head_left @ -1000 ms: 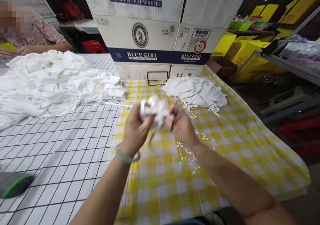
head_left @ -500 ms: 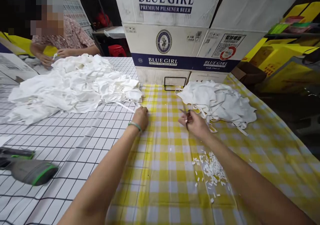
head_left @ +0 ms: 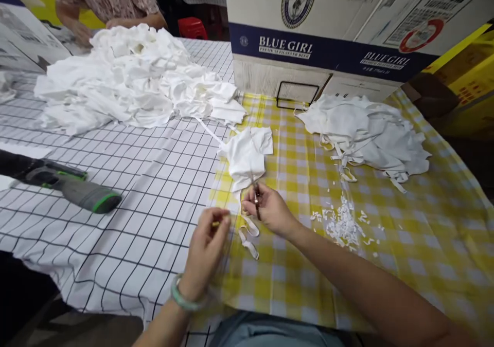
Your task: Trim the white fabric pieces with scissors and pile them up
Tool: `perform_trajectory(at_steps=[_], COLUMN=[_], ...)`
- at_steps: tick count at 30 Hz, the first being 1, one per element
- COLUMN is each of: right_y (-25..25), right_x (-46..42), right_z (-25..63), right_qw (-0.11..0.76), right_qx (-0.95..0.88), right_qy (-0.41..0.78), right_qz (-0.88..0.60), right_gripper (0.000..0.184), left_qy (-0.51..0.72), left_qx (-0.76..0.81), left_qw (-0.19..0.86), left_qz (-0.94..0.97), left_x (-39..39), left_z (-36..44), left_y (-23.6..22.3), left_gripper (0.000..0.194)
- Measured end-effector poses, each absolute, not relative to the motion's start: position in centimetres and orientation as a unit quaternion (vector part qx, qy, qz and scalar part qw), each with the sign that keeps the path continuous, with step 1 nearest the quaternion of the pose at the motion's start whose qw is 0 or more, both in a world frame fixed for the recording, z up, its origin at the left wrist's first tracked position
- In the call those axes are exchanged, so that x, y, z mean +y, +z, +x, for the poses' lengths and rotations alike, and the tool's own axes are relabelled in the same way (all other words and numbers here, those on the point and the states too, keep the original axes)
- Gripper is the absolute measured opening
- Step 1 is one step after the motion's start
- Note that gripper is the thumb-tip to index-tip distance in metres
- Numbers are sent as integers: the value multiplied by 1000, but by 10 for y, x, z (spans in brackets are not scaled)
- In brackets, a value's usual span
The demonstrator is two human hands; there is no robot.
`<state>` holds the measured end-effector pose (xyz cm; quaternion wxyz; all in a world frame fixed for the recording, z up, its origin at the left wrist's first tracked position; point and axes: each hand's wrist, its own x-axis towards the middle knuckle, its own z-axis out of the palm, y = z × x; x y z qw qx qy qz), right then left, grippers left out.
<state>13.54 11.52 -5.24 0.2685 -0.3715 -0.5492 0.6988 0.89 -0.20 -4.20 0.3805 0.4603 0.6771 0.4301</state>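
My right hand [head_left: 272,211] is closed around a small pair of scissors [head_left: 256,201], blades pointing away from me, over the lower edge of a white cloth piece [head_left: 245,154]. That piece lies on the yellow checked cloth, and its thin white strap [head_left: 249,241] trails down between my hands. My left hand [head_left: 208,239], with a pale green bangle [head_left: 181,295] on its wrist, is left of the strap. Its fingers are curled, thumb apart from them, and I see nothing between them. Another strap [head_left: 210,133] stretches toward the big heap of white cloth pieces [head_left: 127,85].
A smaller white heap [head_left: 366,131] lies right, with white snippets [head_left: 343,223] scattered nearer me. Beer cartons [head_left: 301,43] and a black wire frame [head_left: 297,95] stand behind. A grey-green handheld device [head_left: 85,190] rests left. Across the table a person's hands [head_left: 83,32] are partly hidden.
A white cloth piece has come from the big heap onto the yellow cloth. Both hands have drawn nearer to me and closer together. The view has tilted down.
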Motion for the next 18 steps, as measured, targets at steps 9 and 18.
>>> perform_trajectory(at_steps=[9,18], right_y=[-57,-38], right_x=[142,152], right_z=[151,131], right_qw=[338,365], right_qx=[-700,-679], right_qy=[492,577], right_qz=[-393,-270], right_gripper=[18,9], left_qy=[415,545], left_qx=[716,559], left_qw=[244,570], left_qz=[504,254], left_x=[72,27], left_z=[6,-2], left_y=[-61,-26], left_gripper=[8,27])
